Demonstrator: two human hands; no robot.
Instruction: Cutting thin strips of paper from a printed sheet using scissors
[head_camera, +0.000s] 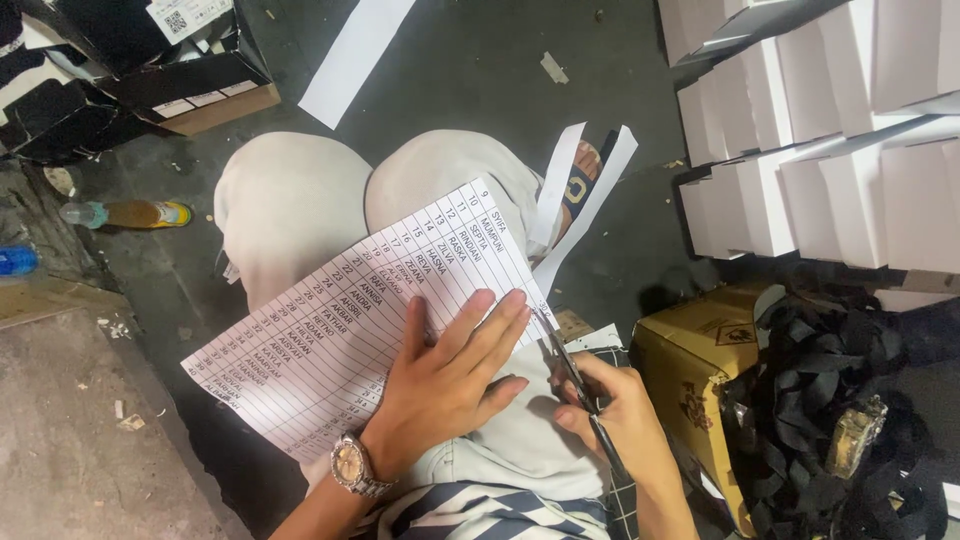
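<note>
A yellow cardboard box (690, 360) at four o'clock is seen beside a heap of black straps (840, 400). The lined sheet (340, 330) is pressed flat on the lap by the spread left hand (450, 385). At its three o'clock edge, scissors (580, 390) are gripped by the right hand (620, 415).

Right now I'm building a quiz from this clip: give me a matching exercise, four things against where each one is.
Things:
1. left hand
2. scissors
3. bottle
4. yellow carton

Places:
A. lying on the floor at the far left
B. held in the right hand, blades at the sheet's edge
C. on the right, beside a heap of black straps
D. flat on the ruled paper sheet across the lap

Pairs: 1-D, 2-B, 3-A, 4-C
</note>
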